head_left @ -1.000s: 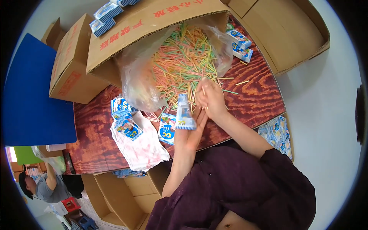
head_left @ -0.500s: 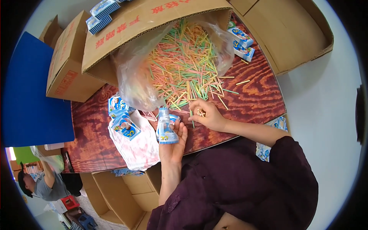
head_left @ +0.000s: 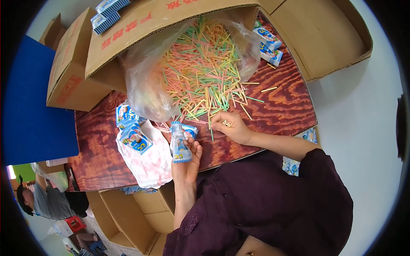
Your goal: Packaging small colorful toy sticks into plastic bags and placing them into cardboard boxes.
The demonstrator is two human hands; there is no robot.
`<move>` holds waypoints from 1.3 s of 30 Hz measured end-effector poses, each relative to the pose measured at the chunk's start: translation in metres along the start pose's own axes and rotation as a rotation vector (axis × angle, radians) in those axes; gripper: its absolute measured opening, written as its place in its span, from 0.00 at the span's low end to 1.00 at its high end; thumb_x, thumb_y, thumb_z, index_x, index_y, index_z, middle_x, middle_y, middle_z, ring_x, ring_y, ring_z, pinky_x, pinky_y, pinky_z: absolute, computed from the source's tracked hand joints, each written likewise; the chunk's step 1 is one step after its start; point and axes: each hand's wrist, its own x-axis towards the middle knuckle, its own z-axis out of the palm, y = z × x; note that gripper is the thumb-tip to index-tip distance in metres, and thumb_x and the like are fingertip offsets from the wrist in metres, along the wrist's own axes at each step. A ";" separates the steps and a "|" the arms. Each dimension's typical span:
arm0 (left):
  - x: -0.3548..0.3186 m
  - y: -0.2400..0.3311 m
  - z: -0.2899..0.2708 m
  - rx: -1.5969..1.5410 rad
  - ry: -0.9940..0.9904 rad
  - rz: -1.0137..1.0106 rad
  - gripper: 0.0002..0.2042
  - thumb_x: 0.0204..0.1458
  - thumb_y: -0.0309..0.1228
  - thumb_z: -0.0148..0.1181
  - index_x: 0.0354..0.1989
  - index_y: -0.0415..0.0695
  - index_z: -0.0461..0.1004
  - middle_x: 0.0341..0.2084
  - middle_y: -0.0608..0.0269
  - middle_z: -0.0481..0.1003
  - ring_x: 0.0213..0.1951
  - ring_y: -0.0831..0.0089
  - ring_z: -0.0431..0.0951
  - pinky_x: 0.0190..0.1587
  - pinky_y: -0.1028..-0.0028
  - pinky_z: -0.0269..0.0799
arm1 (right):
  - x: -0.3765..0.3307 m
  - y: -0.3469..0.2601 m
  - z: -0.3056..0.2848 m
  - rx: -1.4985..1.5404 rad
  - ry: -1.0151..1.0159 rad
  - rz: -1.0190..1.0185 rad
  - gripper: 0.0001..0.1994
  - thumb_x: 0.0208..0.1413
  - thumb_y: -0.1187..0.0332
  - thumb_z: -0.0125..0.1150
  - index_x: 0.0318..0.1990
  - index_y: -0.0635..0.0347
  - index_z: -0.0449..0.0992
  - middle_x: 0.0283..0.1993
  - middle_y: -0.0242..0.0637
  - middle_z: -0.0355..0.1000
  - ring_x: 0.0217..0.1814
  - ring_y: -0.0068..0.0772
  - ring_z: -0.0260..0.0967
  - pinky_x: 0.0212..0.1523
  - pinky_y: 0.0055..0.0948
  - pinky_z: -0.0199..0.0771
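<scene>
The fingers [head_left: 194, 149] of the left hand [head_left: 186, 164] are closing around a small blue-and-white packet [head_left: 179, 147], holding it upright just in front of the plastic bag [head_left: 149, 85], over the near part of the dark wood-grain surface [head_left: 282, 106]. The right hand [head_left: 230, 127] is curling loosely, its fingers [head_left: 218, 124] cupping a few small pale bits [head_left: 226, 123] in the palm, and it is resting at the near edge of the bag's spill of coloured sticks [head_left: 200, 72]. Those sticks, green, orange, yellow and pink, are lying in a heap on the clear plastic bag and spreading out of it onto the surface. To the left of the bag, more blue-and-white packets [head_left: 130, 128] are lying on a pink-and-white cloth [head_left: 147, 160]. Behind the bag a large cardboard box [head_left: 141, 34] is leaning over it, with two flat blue-and-white cartons [head_left: 106, 15] sitting on top. To the right of the bag, two more packets [head_left: 269, 45] are lying beside an open cardboard box [head_left: 320, 38]. Far left of the bag, another person [head_left: 42, 200] is sitting low down.
</scene>
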 end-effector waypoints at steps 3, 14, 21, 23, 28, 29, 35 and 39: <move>-0.002 -0.004 0.008 0.074 0.006 0.001 0.11 0.61 0.36 0.50 0.38 0.41 0.73 0.39 0.57 0.76 0.43 0.62 0.77 0.49 0.64 0.75 | -0.004 0.004 -0.003 0.035 0.020 0.040 0.04 0.54 0.73 0.63 0.33 0.63 0.73 0.29 0.31 0.71 0.30 0.19 0.66 0.34 0.23 0.67; -0.012 -0.005 0.019 0.848 0.096 0.406 0.06 0.59 0.26 0.53 0.37 0.36 0.73 0.35 0.59 0.76 0.37 0.67 0.76 0.43 0.71 0.72 | -0.005 0.009 -0.004 -0.023 -0.020 -0.035 0.05 0.56 0.73 0.60 0.40 0.61 0.73 0.27 0.29 0.70 0.29 0.20 0.67 0.35 0.22 0.66; -0.008 -0.003 0.028 1.658 -0.175 0.852 0.03 0.53 0.18 0.56 0.35 0.32 0.74 0.35 0.53 0.75 0.37 0.64 0.75 0.42 0.72 0.69 | 0.007 -0.025 -0.014 0.808 0.035 0.269 0.13 0.66 0.62 0.47 0.42 0.64 0.71 0.24 0.32 0.69 0.33 0.28 0.70 0.38 0.29 0.70; -0.007 -0.008 0.031 1.642 -0.209 0.784 0.04 0.53 0.19 0.57 0.35 0.32 0.74 0.34 0.53 0.75 0.37 0.65 0.75 0.41 0.72 0.69 | 0.016 -0.042 -0.015 1.040 0.163 0.321 0.13 0.67 0.60 0.46 0.42 0.63 0.70 0.28 0.38 0.74 0.37 0.36 0.74 0.42 0.34 0.71; -0.005 -0.017 0.038 1.623 -0.214 0.740 0.04 0.54 0.20 0.57 0.34 0.32 0.75 0.33 0.54 0.75 0.35 0.66 0.75 0.39 0.73 0.69 | 0.033 -0.065 -0.003 1.022 0.200 0.248 0.13 0.65 0.59 0.49 0.43 0.62 0.71 0.39 0.46 0.78 0.50 0.43 0.74 0.51 0.37 0.72; -0.005 -0.018 0.038 1.600 -0.214 0.723 0.04 0.54 0.20 0.57 0.34 0.32 0.75 0.33 0.54 0.75 0.35 0.67 0.75 0.39 0.73 0.69 | 0.034 -0.067 -0.001 1.008 0.171 0.240 0.14 0.65 0.59 0.49 0.43 0.62 0.71 0.39 0.47 0.78 0.50 0.43 0.74 0.53 0.37 0.71; -0.004 -0.024 0.036 1.437 -0.177 0.623 0.06 0.57 0.23 0.53 0.34 0.31 0.73 0.31 0.59 0.73 0.33 0.73 0.71 0.37 0.76 0.65 | 0.029 -0.067 0.012 0.877 0.118 0.283 0.14 0.65 0.60 0.49 0.43 0.64 0.70 0.40 0.51 0.77 0.53 0.44 0.73 0.56 0.37 0.69; -0.003 -0.031 0.029 1.385 -0.174 0.677 0.07 0.58 0.24 0.53 0.34 0.31 0.72 0.31 0.60 0.72 0.33 0.73 0.69 0.39 0.76 0.63 | 0.025 -0.062 0.012 0.913 0.129 0.236 0.15 0.65 0.59 0.49 0.43 0.65 0.70 0.39 0.52 0.77 0.54 0.45 0.72 0.58 0.38 0.68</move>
